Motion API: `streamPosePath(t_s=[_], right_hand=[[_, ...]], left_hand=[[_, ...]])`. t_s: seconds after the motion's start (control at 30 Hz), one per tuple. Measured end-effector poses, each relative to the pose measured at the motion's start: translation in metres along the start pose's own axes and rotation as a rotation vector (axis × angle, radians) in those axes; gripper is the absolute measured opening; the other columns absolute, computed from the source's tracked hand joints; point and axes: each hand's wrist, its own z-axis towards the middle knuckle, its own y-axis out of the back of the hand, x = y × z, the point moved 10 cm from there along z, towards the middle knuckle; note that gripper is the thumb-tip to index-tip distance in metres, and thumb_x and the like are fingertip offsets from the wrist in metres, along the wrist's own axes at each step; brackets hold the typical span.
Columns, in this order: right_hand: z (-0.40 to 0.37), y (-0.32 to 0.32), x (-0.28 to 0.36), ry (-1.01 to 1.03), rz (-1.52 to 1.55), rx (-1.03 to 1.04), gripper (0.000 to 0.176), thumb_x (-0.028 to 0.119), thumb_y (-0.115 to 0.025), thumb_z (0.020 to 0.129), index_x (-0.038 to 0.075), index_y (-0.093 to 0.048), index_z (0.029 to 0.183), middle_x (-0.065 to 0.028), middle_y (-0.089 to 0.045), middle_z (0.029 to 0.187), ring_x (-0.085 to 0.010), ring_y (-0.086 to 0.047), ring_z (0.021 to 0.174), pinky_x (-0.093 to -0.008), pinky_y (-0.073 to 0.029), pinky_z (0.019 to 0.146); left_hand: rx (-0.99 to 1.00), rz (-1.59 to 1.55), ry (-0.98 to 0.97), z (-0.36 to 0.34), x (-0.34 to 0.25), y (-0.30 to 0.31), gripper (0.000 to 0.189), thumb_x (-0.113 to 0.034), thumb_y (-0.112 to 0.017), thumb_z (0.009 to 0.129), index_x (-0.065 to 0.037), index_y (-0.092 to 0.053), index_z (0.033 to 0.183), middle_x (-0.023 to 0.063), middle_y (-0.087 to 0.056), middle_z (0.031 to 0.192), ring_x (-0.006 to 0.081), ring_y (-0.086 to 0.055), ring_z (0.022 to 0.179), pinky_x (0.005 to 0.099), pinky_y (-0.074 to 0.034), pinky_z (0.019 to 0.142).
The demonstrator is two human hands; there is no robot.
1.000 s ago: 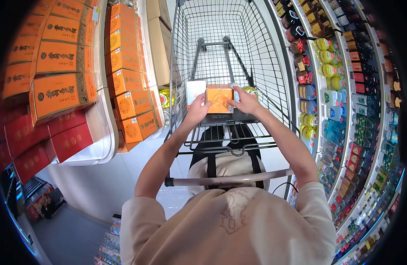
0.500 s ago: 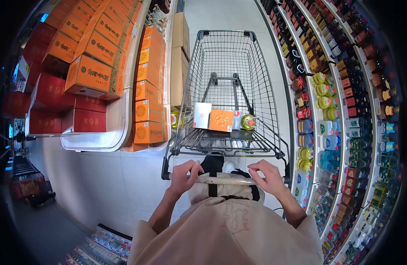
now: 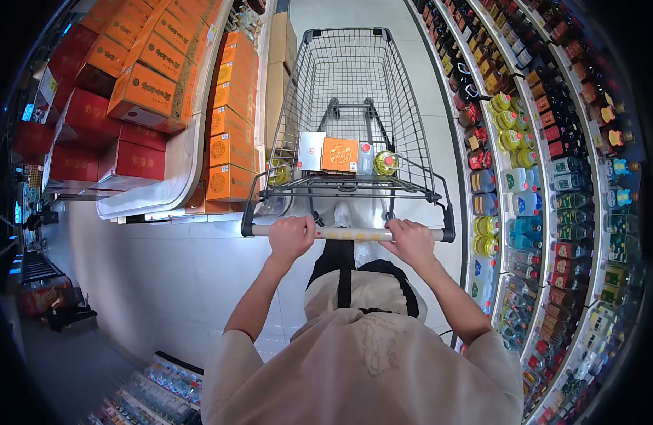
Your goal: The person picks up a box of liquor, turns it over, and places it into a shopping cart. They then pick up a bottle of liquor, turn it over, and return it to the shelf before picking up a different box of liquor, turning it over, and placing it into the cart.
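A wire shopping cart (image 3: 411, 113) stands in front of me, its handle running across at waist height. My left hand (image 3: 292, 237) is wrapped round the handle's left part. Toward the right end, my right hand (image 3: 410, 241) grips the same handle (image 3: 351, 234). At the near end of the basket are a white box (image 3: 311, 151), an orange box (image 3: 340, 155), a clear bottle with a red cap (image 3: 365, 157) and a yellow-green bottle with a red cap (image 3: 386, 163).
Shelves of bottles (image 3: 517, 180) line the aisle's right side. To the left, orange boxes (image 3: 146, 95) and red boxes (image 3: 132, 163) are stacked on a white display stand (image 3: 178, 188). Brown cartons (image 3: 277, 85) stand close to the cart's left side. My shoe (image 3: 342, 214) shows beneath the handle.
The cart and its handle have moved forward, farther from my body, and my arms are straighter. My fingers, looser before, are now closed round the handle.
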Motion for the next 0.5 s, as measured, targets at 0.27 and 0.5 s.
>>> streamPosePath(t_s=[0.27,0.5], right_hand=[[0.05,0.019,-0.025,0.027,-0.014,-0.148,0.039,0.038,-0.085,0.075,0.014,-0.063,0.096,-0.0033,-0.068,0.081,-0.0232,-0.071,0.078,-0.038,-0.056,0.068],[0.116,0.028,-0.053,-0.014,0.018,-0.123,0.039,0.036,-0.086,0.074,0.013,-0.064,0.096,-0.0048,-0.069,0.084,-0.0258,-0.07,0.079,-0.0411,-0.055,0.07]], left_hand=[[-0.137,0.048,-0.051,0.053,0.007,-0.002,0.042,-0.024,-0.063,0.093,-0.008,-0.066,0.055,0.0144,-0.062,0.055,0.0357,-0.059,0.047,0.0469,-0.049,0.051],[-0.156,0.04,-0.032,0.12,0.031,-0.015,0.045,-0.025,-0.062,0.093,-0.007,-0.064,0.052,0.0155,-0.061,0.052,0.035,-0.06,0.046,0.0461,-0.051,0.052]])
